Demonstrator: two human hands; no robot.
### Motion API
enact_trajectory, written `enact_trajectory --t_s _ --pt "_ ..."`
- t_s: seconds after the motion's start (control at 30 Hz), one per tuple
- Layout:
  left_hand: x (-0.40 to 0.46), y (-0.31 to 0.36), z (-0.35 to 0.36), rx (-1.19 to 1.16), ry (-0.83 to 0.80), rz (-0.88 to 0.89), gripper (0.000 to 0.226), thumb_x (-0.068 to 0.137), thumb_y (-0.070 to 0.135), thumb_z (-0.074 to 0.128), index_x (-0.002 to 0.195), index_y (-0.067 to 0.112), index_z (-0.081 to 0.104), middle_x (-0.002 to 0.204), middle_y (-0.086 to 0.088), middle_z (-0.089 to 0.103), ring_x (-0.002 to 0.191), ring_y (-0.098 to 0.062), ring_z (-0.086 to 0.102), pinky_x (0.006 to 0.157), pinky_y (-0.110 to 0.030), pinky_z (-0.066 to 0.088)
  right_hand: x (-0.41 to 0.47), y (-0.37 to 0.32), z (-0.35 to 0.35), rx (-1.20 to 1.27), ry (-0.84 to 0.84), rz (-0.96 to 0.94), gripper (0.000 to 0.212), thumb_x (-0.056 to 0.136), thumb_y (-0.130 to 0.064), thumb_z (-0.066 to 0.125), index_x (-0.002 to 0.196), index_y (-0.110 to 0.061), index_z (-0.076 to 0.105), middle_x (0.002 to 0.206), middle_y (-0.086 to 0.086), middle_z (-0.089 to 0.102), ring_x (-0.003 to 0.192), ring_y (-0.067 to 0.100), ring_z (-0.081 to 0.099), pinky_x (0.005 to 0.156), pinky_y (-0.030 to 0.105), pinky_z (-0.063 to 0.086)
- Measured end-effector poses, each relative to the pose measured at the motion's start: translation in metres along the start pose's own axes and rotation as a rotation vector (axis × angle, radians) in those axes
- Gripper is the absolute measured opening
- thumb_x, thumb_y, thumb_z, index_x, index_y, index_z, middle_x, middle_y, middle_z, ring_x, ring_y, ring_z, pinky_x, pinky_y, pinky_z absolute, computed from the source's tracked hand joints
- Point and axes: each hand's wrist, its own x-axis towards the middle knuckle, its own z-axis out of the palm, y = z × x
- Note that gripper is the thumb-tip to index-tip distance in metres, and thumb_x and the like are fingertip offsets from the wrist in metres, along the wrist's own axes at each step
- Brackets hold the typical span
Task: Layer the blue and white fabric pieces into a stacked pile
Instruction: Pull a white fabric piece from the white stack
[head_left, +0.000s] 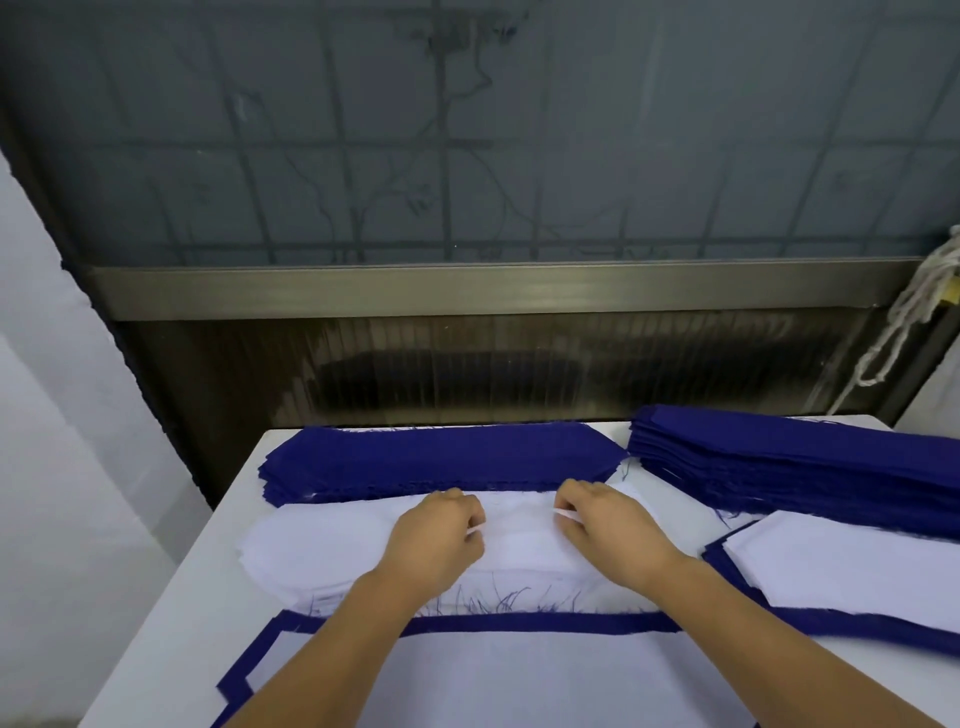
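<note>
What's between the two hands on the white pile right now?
In the head view, only bare white fabric of the white pile lies between left hand and right hand.

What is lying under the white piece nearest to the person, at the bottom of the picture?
A blue piece lies under the near white piece, showing as a border along its far and left edges. Anything further below is covered.

Two hands, two blue stacks, one white stack, and two layered white-on-blue piles.
</note>
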Motion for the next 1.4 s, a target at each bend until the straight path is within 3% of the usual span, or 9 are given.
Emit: enact_trajectory --t_s 0.2,0.4,0.53,0.7,0.87,0.97,1.1,1.27,1.4 --pt "-0.031 -0.068 -0.027 0.091 0.072 -0.140 0.012 0.092 0.025 0.058 0.092 0.037 0.058 0.097 0.015 0.057 0.080 -0.004 0.053 0.075 -0.009 0.039 -0.012 0.019 0.001 0.068 0.033 -0.022 0.014 0.100 -0.029 0.048 0.101 -0.023 0.060 0.096 -0.012 0.056 0.087 0.005 0.049 0.075 0.010 0.038" --pt "-0.061 -0.125 -0.057 0.109 0.041 -0.320 0.023 0.097 0.032 0.051 0.116 0.032 0.065 0.122 0.010 0.062 0.099 -0.007 0.057 0.088 -0.014 0.044 -0.021 0.021 0.008 0.215 0.053 -0.008 0.011 0.098 -0.021 0.053 0.093 -0.027 0.061 0.094 -0.016 0.055 0.088 0.001 0.049 0.077 0.007 0.036" --pt "-0.060 -0.110 -0.072 0.097 0.007 -0.265 0.026 0.098 0.028 0.050 0.119 0.028 0.065 0.121 0.009 0.063 0.101 -0.007 0.057 0.091 -0.015 0.041 -0.019 0.018 -0.015 0.140 -0.021 0.014 0.015 0.099 -0.027 0.050 0.106 -0.025 0.063 0.101 -0.012 0.058 0.094 0.006 0.055 0.083 0.013 0.043" --pt "-0.090 -0.089 -0.086 0.040 0.240 -0.126 0.024 0.089 0.021 0.066 0.111 0.027 0.071 0.117 0.009 0.065 0.104 -0.011 0.059 0.092 -0.023 0.047 -0.068 0.014 -0.051 0.044 0.231 -0.088 0.015 0.097 -0.032 0.053 0.102 -0.029 0.067 0.098 -0.022 0.054 0.092 0.001 0.054 0.075 0.000 0.037" --pt "-0.154 -0.074 -0.065 0.070 0.253 0.217 0.034 0.064 0.001 0.082 0.089 0.024 0.078 0.097 0.009 0.069 0.084 -0.007 0.063 0.076 -0.015 0.046 -0.152 0.019 -0.034 -0.015 0.349 -0.303 0.049 0.102 -0.040 0.032 0.095 -0.016 0.074 0.101 -0.005 0.065 0.096 0.008 0.053 0.084 0.018 0.041" --pt "-0.174 -0.069 -0.048 0.085 0.231 0.340 0.028 0.056 0.013 0.070 0.082 0.020 0.079 0.092 0.004 0.071 0.084 -0.003 0.057 0.076 -0.017 0.044 -0.178 0.020 -0.014 -0.036 0.343 -0.340 0.054 0.103 -0.036 0.030 0.089 -0.016 0.077 0.095 -0.002 0.068 0.093 0.008 0.054 0.080 0.020 0.045" --pt "-0.179 -0.066 -0.046 0.073 0.191 0.392 0.033 0.073 0.028 0.047 0.079 0.020 0.079 0.087 0.006 0.071 0.083 0.001 0.053 0.072 -0.015 0.044 -0.184 0.018 -0.013 -0.024 0.316 -0.339 0.056 0.104 -0.035 0.027 0.089 -0.018 0.078 0.094 -0.004 0.069 0.088 0.008 0.057 0.076 0.019 0.047" --pt "-0.185 -0.063 -0.063 0.050 0.055 0.310 0.027 0.076 0.054 0.057 0.083 0.035 0.077 0.091 0.024 0.065 0.078 0.009 0.059 0.074 -0.006 0.042 -0.189 0.012 -0.026 0.047 0.156 -0.249 0.027 0.086 -0.046 0.057 0.099 -0.031 0.075 0.103 -0.019 0.064 0.093 -0.005 0.057 0.082 0.015 0.046" --pt "-0.177 -0.055 -0.056 -0.077 0.122 0.243 0.042 0.090 0.065 0.041 0.090 0.037 0.072 0.098 0.029 0.059 0.091 0.010 0.053 0.082 -0.010 0.040 -0.178 -0.001 -0.025 0.098 0.158 -0.215 0.026 0.091 -0.047 0.052 0.101 -0.031 0.070 0.102 -0.022 0.059 0.095 -0.007 0.052 0.084 0.011 0.041"
